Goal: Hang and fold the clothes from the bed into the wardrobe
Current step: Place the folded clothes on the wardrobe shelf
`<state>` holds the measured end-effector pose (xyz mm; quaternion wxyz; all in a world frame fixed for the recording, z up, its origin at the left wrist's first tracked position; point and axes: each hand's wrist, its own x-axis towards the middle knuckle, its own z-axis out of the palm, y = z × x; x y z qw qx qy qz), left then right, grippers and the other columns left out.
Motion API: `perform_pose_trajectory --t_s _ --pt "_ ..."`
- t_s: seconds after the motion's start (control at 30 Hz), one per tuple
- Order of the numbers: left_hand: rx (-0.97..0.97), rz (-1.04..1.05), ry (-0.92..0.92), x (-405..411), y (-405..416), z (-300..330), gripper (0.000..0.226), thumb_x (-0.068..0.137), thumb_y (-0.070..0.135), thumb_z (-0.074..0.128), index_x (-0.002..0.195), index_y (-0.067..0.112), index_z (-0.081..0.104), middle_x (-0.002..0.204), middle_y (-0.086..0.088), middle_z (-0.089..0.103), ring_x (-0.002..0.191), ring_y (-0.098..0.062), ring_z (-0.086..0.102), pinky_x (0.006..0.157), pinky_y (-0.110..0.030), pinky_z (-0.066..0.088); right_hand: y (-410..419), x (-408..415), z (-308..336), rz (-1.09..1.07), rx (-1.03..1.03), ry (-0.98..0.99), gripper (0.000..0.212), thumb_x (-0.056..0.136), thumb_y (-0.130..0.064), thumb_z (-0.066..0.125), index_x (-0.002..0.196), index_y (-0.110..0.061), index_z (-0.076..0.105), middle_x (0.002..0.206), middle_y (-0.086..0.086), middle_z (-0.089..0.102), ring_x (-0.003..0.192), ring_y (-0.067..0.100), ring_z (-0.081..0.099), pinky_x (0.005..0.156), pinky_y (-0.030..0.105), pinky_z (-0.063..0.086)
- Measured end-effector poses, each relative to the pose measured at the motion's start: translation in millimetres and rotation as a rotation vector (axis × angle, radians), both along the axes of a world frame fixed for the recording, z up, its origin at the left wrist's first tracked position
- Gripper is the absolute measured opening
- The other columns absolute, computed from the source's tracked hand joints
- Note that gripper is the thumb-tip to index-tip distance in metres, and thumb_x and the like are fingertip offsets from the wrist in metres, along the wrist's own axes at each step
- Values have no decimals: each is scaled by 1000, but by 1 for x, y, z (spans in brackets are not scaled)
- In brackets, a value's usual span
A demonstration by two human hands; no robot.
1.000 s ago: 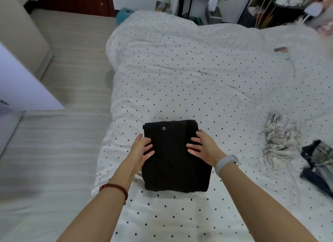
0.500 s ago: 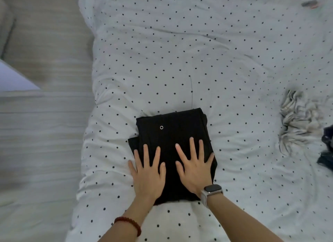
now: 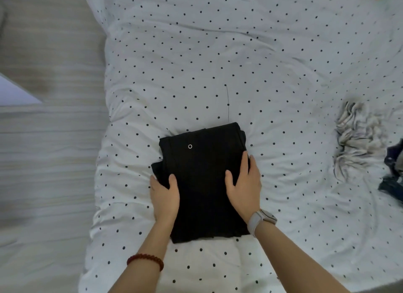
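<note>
On the wrinkled, dotted white bed cover [image 3: 218,52], a folded black garment [image 3: 202,183], rectangular with one small metal eyelet, is grasped at its side edges by the left hand [image 3: 164,196] and right hand [image 3: 245,188], thumbs laid on top.

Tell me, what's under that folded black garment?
The dotted bedspread lies under the black garment. Both hands' fingers seem tucked beneath its sides, hidden; anything else under it is covered.
</note>
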<state>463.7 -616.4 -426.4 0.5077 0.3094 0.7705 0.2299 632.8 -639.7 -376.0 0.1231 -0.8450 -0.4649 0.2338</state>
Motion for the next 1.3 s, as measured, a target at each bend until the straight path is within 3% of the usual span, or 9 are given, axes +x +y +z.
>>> perform_pose_trajectory --t_s 0.2,0.33,0.47,0.6,0.73,0.9,1.07,1.2,1.3 --pt "5 -35 -349 1 35 15 69 85 46 60 143 19 34 137 1 48 121 -19 49 103 -39 42 18 6 4 35 -22 263 73 92 -42 49 149 -24 7 153 -1 25 138 20 28 112 42 28" --pt "68 -49 -342 -1 19 15 68 88 37 61 145 21 28 138 4 44 119 -13 47 98 -29 40 3 2 13 39 -4 400 75 91 -48 47 149 -30 4 154 -8 20 139 12 25 113 32 25" --pt "33 -163 -230 3 21 6 79 88 41 60 149 28 11 149 0 32 131 -21 40 109 -41 36 11 -5 10 -60 -72 320 82 92 -44 49 148 -27 -9 151 9 21 132 25 37 103 34 34" --pt "101 -360 0 9 5 15 82 91 31 54 148 30 -4 151 -1 29 128 -24 44 104 -44 39 9 -9 9 -63 -131 246 83 93 -34 51 148 -22 -10 130 14 51 109 28 57 84 30 44" --pt "101 -404 -55 11 -9 14 85 86 30 61 146 31 1 146 -1 36 129 -22 42 106 -46 38 -4 -17 9 -22 -110 210 81 94 -29 50 148 -24 -9 134 13 48 112 27 55 88 33 44" --pt "135 -294 -269 7 -1 23 76 89 17 60 146 24 10 143 -5 38 128 -18 41 110 -37 34 -6 -19 21 93 -59 157 77 96 -25 45 147 -23 -12 133 12 41 100 27 58 78 31 44" --pt "335 -358 191 21 -28 58 71 96 21 44 149 30 -3 143 -11 39 108 -27 56 87 -36 48 -24 -26 41 170 34 241 73 97 -18 45 148 -24 -7 139 11 37 109 24 53 81 20 39" --pt "407 -408 443 11 -65 94 68 97 36 37 135 46 -19 107 -10 49 76 -23 58 70 -38 53 -56 -42 66 258 129 314 68 97 -16 43 148 -22 -1 145 11 29 112 25 51 83 16 37" --pt "469 -383 543 -7 -85 126 71 97 32 40 132 46 -20 102 -8 48 73 -20 55 68 -34 51 -72 -58 96 342 198 350 66 97 -18 43 147 -25 0 133 10 39 108 21 52 83 16 36"
